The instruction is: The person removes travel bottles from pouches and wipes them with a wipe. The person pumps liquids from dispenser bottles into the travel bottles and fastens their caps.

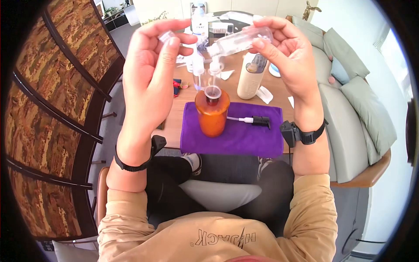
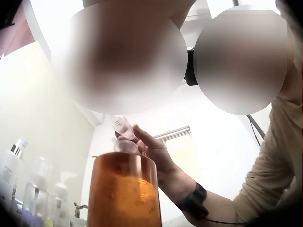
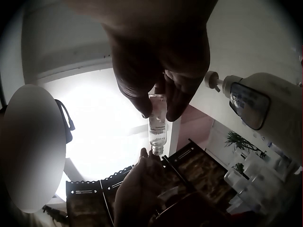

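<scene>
In the head view my left hand (image 1: 150, 74) pinches a small clear cap (image 1: 166, 36) between thumb and fingers. My right hand (image 1: 288, 56) grips a small clear bottle (image 1: 235, 41) by its base end, tilted so its uncapped neck points toward the left hand. Printed lettering shows on this bottle (image 3: 157, 127) in the right wrist view. Below and between the hands stands an amber bottle (image 1: 212, 114) with a clear funnel (image 1: 213, 91) in its mouth. A black pump head (image 1: 261, 122) with a pale tube lies beside it on a folded purple cloth (image 1: 244, 142).
Behind the amber bottle stand clear pump bottles (image 1: 214, 66), a taller white pump bottle (image 1: 200, 26) and a cream bottle (image 1: 251, 78). Crumpled white tissue (image 1: 264, 94) lies on the wooden table (image 1: 181, 115). A grey sofa (image 1: 345, 131) runs along the right.
</scene>
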Motion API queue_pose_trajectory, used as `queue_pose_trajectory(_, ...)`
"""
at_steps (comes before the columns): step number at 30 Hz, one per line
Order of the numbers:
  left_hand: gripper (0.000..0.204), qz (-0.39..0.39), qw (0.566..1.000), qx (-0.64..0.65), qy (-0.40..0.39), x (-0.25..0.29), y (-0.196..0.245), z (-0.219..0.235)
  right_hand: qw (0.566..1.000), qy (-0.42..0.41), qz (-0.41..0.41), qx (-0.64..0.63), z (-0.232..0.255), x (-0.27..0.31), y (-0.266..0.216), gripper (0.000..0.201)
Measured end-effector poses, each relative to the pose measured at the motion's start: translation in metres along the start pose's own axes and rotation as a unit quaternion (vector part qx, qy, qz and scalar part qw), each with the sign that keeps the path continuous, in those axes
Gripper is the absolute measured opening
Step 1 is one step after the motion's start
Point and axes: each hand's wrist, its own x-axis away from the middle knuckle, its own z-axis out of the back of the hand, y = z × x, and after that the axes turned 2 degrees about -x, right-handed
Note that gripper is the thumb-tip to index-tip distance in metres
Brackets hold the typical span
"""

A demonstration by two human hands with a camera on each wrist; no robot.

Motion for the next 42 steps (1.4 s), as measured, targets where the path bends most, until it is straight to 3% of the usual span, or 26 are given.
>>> queue_pose_trajectory(4,0.028,0.028,0.999,-0.002,-0.030,-0.008,0.001,0.006,0.999,0.037,-0.010,-0.016,0.007,-0.005,-0.002,0.039)
queue_pose_trajectory(10,0.035,0.073,0.996,0.015,-0.053,0.001,0.006,-0.001,1.000,0.005,0.002,-0.022,0.004,-0.003,0.002,0.039)
queue_pose_trajectory(12,0.036,0.044,0.999,-0.006,-0.015,0.003,0.008,-0.006,1.000,-0.004,0.000,-0.023,0.001,-0.002,0.002,0.039)
queue_pose_trajectory(23,0.034,0.015,0.999,0.033,-0.026,0.007,-0.003,-0.008,0.999,-0.017,0.013,-0.040,-0.008,0.002,-0.002,0.039)
queue_pose_trajectory(30,0.036,-0.051,0.996,-0.029,-0.061,-0.004,0.002,-0.002,0.995,-0.045,-0.083,-0.025,-0.005,0.003,-0.016,0.029)
queue_pose_trajectory(32,0.042,-0.063,0.995,-0.033,-0.070,-0.007,0.004,-0.004,0.984,-0.071,-0.150,-0.068,-0.002,0.004,-0.021,0.034)
queue_pose_trajectory(34,0.046,-0.038,0.999,-0.016,-0.028,-0.007,0.007,-0.006,0.984,-0.056,-0.161,-0.044,-0.004,0.004,-0.019,0.037)
queue_pose_trajectory(38,0.049,-0.025,0.999,0.026,-0.023,-0.010,0.017,-0.004,0.992,-0.054,-0.108,-0.037,-0.005,0.003,-0.008,0.040)
queue_pose_trajectory(40,0.047,-0.063,0.996,0.055,-0.019,-0.011,0.014,-0.007,0.992,-0.044,-0.104,-0.049,-0.007,0.003,-0.010,0.040)
queue_pose_trajectory(42,0.040,-0.019,0.999,-0.040,0.032,-0.009,0.014,-0.006,0.993,-0.048,-0.097,-0.042,-0.008,0.004,-0.009,0.039)
